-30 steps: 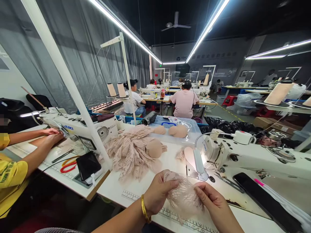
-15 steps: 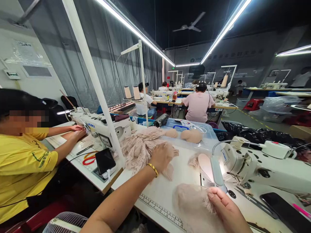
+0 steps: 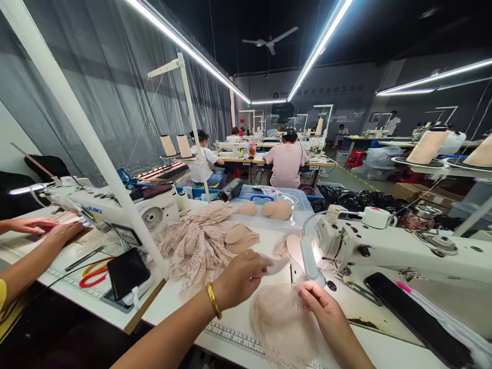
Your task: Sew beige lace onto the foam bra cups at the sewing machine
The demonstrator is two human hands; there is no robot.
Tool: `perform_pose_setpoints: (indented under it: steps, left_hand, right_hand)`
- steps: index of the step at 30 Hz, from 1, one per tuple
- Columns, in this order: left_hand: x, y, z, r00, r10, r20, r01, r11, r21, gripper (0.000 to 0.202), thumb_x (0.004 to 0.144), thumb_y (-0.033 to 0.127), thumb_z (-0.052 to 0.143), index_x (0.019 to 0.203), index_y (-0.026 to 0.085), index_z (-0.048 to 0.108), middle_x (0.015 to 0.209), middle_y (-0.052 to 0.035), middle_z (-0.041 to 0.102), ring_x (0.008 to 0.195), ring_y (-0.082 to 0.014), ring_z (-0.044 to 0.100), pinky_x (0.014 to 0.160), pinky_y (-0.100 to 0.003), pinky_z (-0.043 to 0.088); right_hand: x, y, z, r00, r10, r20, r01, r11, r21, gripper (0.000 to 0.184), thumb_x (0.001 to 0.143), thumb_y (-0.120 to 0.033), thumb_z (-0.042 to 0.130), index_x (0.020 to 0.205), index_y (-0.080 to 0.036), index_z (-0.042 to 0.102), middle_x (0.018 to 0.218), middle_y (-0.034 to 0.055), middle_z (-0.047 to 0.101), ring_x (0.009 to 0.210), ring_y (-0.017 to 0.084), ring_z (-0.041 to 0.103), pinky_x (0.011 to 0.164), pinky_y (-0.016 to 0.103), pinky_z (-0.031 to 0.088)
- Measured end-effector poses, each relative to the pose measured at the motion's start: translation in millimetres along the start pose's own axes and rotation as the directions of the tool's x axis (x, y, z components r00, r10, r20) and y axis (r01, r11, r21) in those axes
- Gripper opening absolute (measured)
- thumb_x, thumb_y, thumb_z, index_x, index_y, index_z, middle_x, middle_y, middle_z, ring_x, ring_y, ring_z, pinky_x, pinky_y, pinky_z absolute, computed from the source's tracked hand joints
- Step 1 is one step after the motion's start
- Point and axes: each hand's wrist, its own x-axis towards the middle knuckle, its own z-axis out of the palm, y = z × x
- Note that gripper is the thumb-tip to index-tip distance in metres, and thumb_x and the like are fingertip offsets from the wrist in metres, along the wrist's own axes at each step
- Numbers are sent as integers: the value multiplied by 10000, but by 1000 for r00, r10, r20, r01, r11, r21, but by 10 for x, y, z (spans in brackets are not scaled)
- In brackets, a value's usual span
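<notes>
At the far left we see a co-worker's two hands [image 3: 46,229] laid on the table in front of the first of two near sewing machines [image 3: 115,205]. One pair of red-and-yellow scissors [image 3: 91,277] lies beside it, then one black phone [image 3: 128,271] at the table's edge. Behind these, two thread cones [image 3: 176,145] stand side by side on a rack, and one person in white [image 3: 205,163] sits farther back. One heap of beige lace [image 3: 194,246] spreads over our table [image 3: 184,307], with a small stack of foam cups [image 3: 240,237] on top of it. Our left hand [image 3: 240,277], wearing one gold bangle [image 3: 212,301], is closed with thumb and fingers clamped on one pale foam pad [image 3: 277,265], held just above the table. Below it one lace piece [image 3: 282,323] lies flat on the table by the printed ruler. Past the heap, a clear bin [image 3: 303,205] carries three foam cups [image 3: 279,209], and a second person, in pink [image 3: 286,164], sits beyond. Our right hand [image 3: 321,307] rests its fingertips on the upper edge of the lace piece; we cannot tell whether they pinch it. Just above shines one lamp [image 3: 309,256] on the second machine [image 3: 384,246], with a second black phone [image 3: 417,318] lying near it.
</notes>
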Motion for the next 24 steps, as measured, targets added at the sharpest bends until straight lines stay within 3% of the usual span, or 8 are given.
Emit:
perform_pose_setpoints:
  steps: [4, 10, 14, 16, 18, 20, 22, 24]
  left_hand:
    - [-139, 245, 117, 945, 292, 147, -323, 901, 289, 261, 954, -5, 529, 1038, 198, 670, 984, -50, 705, 902, -192, 602, 848, -309, 489]
    - [-190, 376, 314, 902, 274, 333, -409, 785, 464, 79, 968, 188, 708, 939, 181, 635, 899, -48, 662, 841, -225, 587, 791, -356, 488]
    - [-76, 451, 256, 965, 165, 204, -183, 980, 71, 465, 852, 573, 854, 1053, 203, 655, 1051, -74, 695, 986, -248, 629, 921, -378, 507]
    - [31, 472, 172, 985, 20, 172, 10, 985, -172, 667, 771, 647, 893, 1208, 215, 632, 1212, -110, 689, 1123, -288, 629, 1007, -417, 493]
    - [133, 455, 118, 935, -69, 347, 208, 900, -383, 869, 648, 665, 955, 1306, 231, 587, 1340, -130, 665, 1234, -329, 609, 1059, -453, 473]
    - [203, 392, 132, 824, -9, 567, 374, 760, -531, 964, 526, 640, 1008, 1291, 241, 578, 1300, -93, 693, 1214, -317, 627, 1049, -439, 469]
    - [233, 305, 202, 755, 76, 651, 460, 646, -610, 909, 460, 594, 1037, 1169, 228, 599, 1119, -23, 712, 1078, -254, 646, 974, -376, 478]
    - [236, 233, 262, 743, 86, 664, 485, 615, -622, 838, 420, 555, 1050, 1038, 212, 601, 943, 36, 656, 900, -172, 599, 819, -285, 466]
  right_hand:
    - [-44, -34, 40, 999, -20, 33, 19, 1000, 22, 563, 969, -786, 533, 979, -268, 753, 932, 26, 742, 973, 275, 688, 924, 360, 541]
    - [-32, 12, 32, 995, -52, 80, 56, 998, -43, 517, 907, -759, 676, 877, -243, 688, 772, -22, 583, 745, 204, 548, 691, 310, 457]
    - [-67, -96, -15, 980, -113, 163, 131, 986, -102, 472, 931, -707, 680, 858, -241, 689, 764, -22, 570, 753, 198, 536, 713, 307, 457]
    - [-135, -224, -36, 955, -150, 255, 188, 973, -132, 420, 971, -649, 659, 878, -245, 720, 793, -4, 640, 783, 206, 582, 742, 307, 473]
    - [-216, -369, -65, 918, -167, 361, 252, 946, -204, 345, 1007, -570, 639, 924, -256, 752, 833, 9, 704, 812, 210, 624, 769, 306, 482]
    - [-273, -504, -110, 883, -157, 443, 309, 904, -295, 266, 1015, -502, 639, 984, -276, 777, 904, 18, 756, 855, 214, 661, 790, 304, 488]
    - [-286, -623, -169, 860, -150, 487, 350, 869, -350, 201, 1002, -444, 656, 1030, -293, 784, 1007, 24, 789, 917, 215, 689, 810, 296, 496]
    - [-254, -729, -227, 855, -180, 486, 394, 835, -384, 148, 983, -380, 662, 1019, -285, 769, 1006, 21, 788, 895, 199, 697, 769, 276, 497]
